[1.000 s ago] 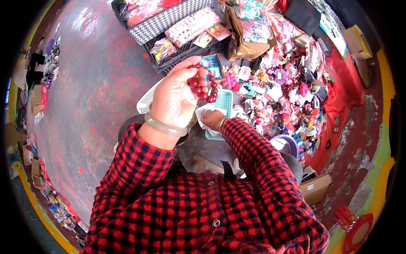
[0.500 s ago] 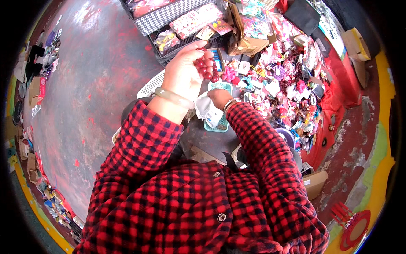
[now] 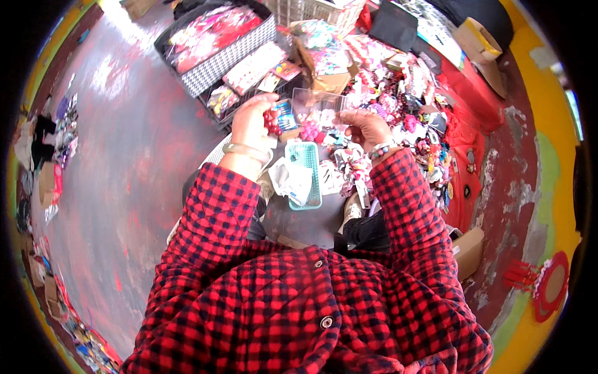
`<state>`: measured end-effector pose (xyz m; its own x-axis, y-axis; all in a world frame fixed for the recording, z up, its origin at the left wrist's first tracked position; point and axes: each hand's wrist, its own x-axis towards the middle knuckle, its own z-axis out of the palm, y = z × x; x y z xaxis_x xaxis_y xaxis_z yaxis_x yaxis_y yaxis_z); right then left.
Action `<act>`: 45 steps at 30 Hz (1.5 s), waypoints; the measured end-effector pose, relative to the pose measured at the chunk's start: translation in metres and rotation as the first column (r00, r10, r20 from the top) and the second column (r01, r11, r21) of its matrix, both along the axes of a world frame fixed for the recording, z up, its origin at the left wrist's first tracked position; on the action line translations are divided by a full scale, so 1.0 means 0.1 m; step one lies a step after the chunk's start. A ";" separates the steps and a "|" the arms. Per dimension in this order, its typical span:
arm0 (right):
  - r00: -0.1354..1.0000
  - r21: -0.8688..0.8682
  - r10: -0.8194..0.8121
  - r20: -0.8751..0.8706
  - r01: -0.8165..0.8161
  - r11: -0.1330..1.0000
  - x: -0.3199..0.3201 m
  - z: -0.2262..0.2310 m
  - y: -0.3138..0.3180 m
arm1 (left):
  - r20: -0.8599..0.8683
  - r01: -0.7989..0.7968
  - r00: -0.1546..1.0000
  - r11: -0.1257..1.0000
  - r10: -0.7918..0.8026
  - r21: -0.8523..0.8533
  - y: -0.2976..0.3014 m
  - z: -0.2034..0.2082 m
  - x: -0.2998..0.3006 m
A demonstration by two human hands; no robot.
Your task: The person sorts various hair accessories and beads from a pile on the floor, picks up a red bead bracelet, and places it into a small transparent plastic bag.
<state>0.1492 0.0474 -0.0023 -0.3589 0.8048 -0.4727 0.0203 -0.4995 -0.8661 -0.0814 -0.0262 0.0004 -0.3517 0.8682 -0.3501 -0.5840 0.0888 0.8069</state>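
Note:
My left hand (image 3: 250, 128) is closed around a string of dark red beads (image 3: 272, 123), part of which shows at its fingers. Opposite it, my right hand (image 3: 369, 129) pinches the edge of a clear rectangular plastic piece (image 3: 319, 98); I cannot tell whether this is a bag or a box. Below both hands sits a small teal plastic basket (image 3: 316, 198). A crumpled white packet (image 3: 291, 179) lies over its left side, touched by neither hand.
Behind my hands stand a houndstooth-patterned basket (image 3: 233, 65) of packaged goods and an open cardboard box (image 3: 333, 80). A heap of colourful hair accessories (image 3: 411, 121) spreads to the right over red cloth (image 3: 464, 181). A small blue box (image 3: 286, 118) lies beside the beads.
My right hand has left the white packet in the teal basket, moved up and right, and taken hold of the clear plastic piece. My left hand still holds the beads, now lower. The view has shifted.

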 end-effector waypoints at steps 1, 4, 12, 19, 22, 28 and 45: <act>0.996 0.002 -0.067 0.063 0.066 0.998 0.03 0.11 -0.07 | 0.000 0.108 0.994 0.994 -0.108 0.035 0.02 -0.07 0.00; 0.980 0.321 -0.192 0.059 0.164 0.933 0.12 0.13 -0.26 | 0.025 0.394 0.916 0.910 -0.400 0.128 -0.01 -0.03 0.24; 0.761 0.884 -0.454 0.464 -0.365 0.292 -0.04 0.14 -0.59 | -0.041 0.446 0.892 0.864 -0.449 0.236 0.07 -0.29 1.08; 0.917 0.655 -0.398 0.024 0.286 0.700 0.34 0.05 -0.18 | 0.177 0.293 0.926 0.931 -0.333 0.218 0.22 -0.16 1.02; 0.893 0.312 -0.448 -0.043 0.438 0.843 0.51 0.06 -0.03 | 0.309 0.196 0.907 0.936 -0.287 0.294 0.25 -0.04 1.01; 0.813 -0.281 -0.296 -0.501 0.171 0.944 0.32 0.15 -0.20 | 0.369 0.373 0.697 0.751 -0.614 0.545 0.23 0.07 1.08; 0.689 -0.020 -0.491 -0.533 0.570 0.822 0.63 0.27 0.02 | 0.182 0.347 0.900 0.904 -0.396 0.251 0.22 -0.08 0.80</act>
